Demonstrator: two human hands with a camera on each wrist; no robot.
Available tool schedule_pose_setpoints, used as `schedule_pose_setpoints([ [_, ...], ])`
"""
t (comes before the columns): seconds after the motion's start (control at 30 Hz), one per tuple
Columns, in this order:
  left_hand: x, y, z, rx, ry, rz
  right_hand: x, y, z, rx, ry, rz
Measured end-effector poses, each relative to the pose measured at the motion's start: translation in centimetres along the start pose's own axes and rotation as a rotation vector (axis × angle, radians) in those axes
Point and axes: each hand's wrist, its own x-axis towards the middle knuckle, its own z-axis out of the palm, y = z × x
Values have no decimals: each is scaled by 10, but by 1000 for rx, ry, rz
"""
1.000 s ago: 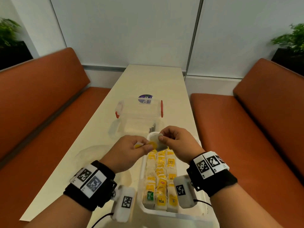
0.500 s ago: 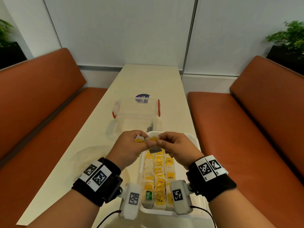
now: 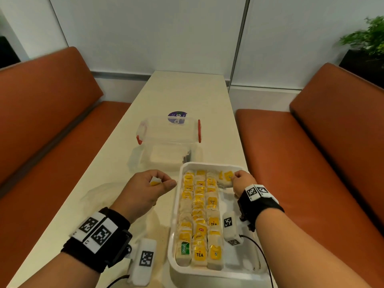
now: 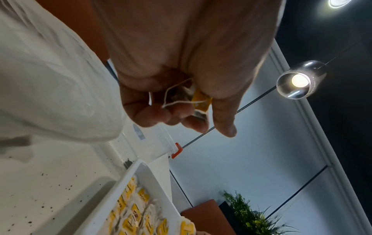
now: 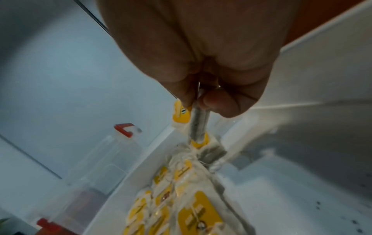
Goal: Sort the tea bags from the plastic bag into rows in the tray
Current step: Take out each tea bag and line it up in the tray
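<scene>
A white tray [image 3: 174,229] lies near the table's front edge, with three rows of yellow-tagged tea bags [image 3: 199,206] filling its left part. My right hand [image 3: 239,179] pinches a tea bag [image 3: 225,179] over the tray's far right corner; the right wrist view shows that tea bag [image 5: 198,124] hanging on edge from thumb and finger. My left hand [image 3: 153,183] hovers just left of the tray and grips another tea bag [image 3: 155,180], whose yellow tag and white string [image 4: 198,101] sit between curled fingers. A crumpled clear plastic bag [image 3: 99,194] lies left of my left hand.
A clear plastic box [image 3: 169,129] with red latches stands beyond the tray, with its lid [image 3: 166,157] lying in front of it. Orange benches [image 3: 301,159] flank the narrow table [image 3: 182,92]. Dark tea crumbs [image 4: 50,187] dot the tabletop by the tray.
My hands were together above the tray's far end, both on tea bags. They have parted: the right moved right into the tray's far corner, the left moved left off the tray.
</scene>
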Motion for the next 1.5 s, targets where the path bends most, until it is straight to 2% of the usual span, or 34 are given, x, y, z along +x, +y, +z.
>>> schedule_pose_setpoints([
  [0.27, 4, -3, -8, 11, 5, -9, 16, 2, 18, -186, -114, 82],
  [0.53, 7, -9, -10, 16, 21, -51, 22, 10, 28, -143, -50, 111],
  [0.8, 7, -9, -10, 34, 24, -64, 24, 10, 34, -291, -48, 79],
  [1.0, 7, -10, -9, 40, 5, -56, 20, 7, 34, -308, -25, 67],
  [1.1, 7, -11, -9, -92, -33, -107, 10, 0, 28, -285, -10, 68],
  [1.17, 6, -8, -10, -243, -53, -189, -3, -11, 21, -229, 46, 10],
  [1.27, 6, -3, -12, -400, -133, -313, -39, -43, 11, -96, 132, -251],
  [1.3, 7, -3, -11, -425, -165, -328, -55, -56, 10, -44, 92, -366],
  [1.37, 7, 0, -5, -425, -224, -343, -89, -80, 8, 58, -94, -561],
  [1.43, 6, 4, 2, -391, -279, -352, -116, -99, 7, 74, -311, -676],
  [1.5, 3, 9, 8, -384, -341, -347, -130, -108, 7, -22, -416, -763],
])
